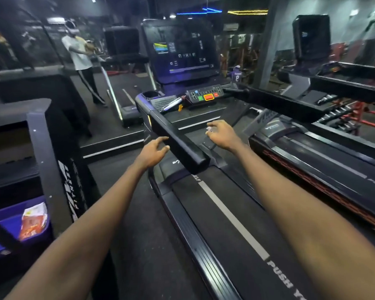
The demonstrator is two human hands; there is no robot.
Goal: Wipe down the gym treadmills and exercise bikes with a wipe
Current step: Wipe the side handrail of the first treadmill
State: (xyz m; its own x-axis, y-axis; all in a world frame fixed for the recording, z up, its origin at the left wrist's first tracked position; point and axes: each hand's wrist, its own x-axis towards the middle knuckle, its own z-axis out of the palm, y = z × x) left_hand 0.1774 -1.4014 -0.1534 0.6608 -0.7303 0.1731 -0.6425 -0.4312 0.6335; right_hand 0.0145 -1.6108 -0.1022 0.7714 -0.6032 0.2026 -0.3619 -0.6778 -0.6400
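A black treadmill fills the middle of the head view, with its belt [232,215], left handrail [178,139] and console screen [182,50]. My left hand [153,151] hovers just left of the handrail's near end, fingers loosely spread, holding nothing. My right hand [222,135] is above the belt, right of the handrail, and pinches a small crumpled white wipe [210,129] at its fingertips. A spray bottle [173,102] lies on the console tray beside the button panel [206,95].
A second treadmill [325,148] stands close on the right. On the left is another machine's frame [46,152] with a purple bin [9,224] holding a snack packet [34,221]. A mirror wall behind shows a person in a white shirt [78,53]. Dumbbell racks [344,113] stand far right.
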